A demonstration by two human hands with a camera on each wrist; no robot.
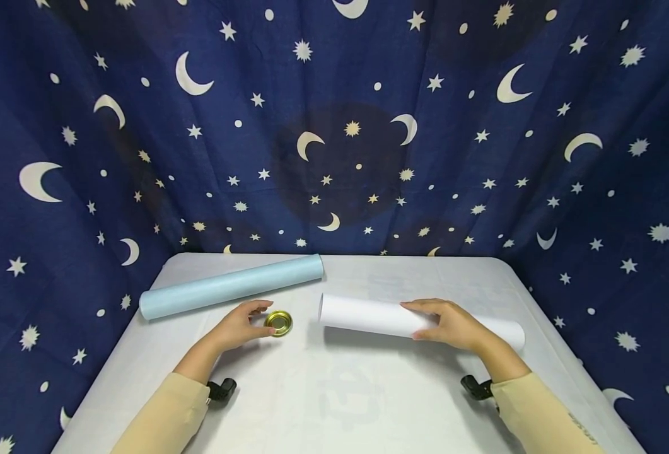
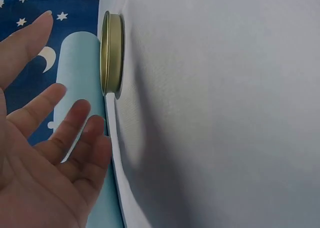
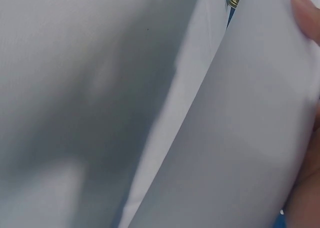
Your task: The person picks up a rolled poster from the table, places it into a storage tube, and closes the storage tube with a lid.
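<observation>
A white paper roll (image 1: 362,315) lies slantwise on the right of the table, its open end toward the middle. My right hand (image 1: 450,325) grips it from above, thumb on the near side and fingers over the far side. In the right wrist view the roll (image 3: 235,113) fills much of the frame beside part of the hand. A shallow round gold tin (image 1: 279,323) sits just beyond my left hand (image 1: 240,326), whose thumb tip overlaps its rim in the head view. Relaxed, spread fingers and a gap before the tin (image 2: 114,53) show in the left wrist view.
A light blue roll (image 1: 232,287) lies across the back left of the white-covered table (image 1: 294,403). Behind and at both sides hangs a dark blue curtain (image 1: 357,75) with moons and stars. Each wrist carries a small black camera mount.
</observation>
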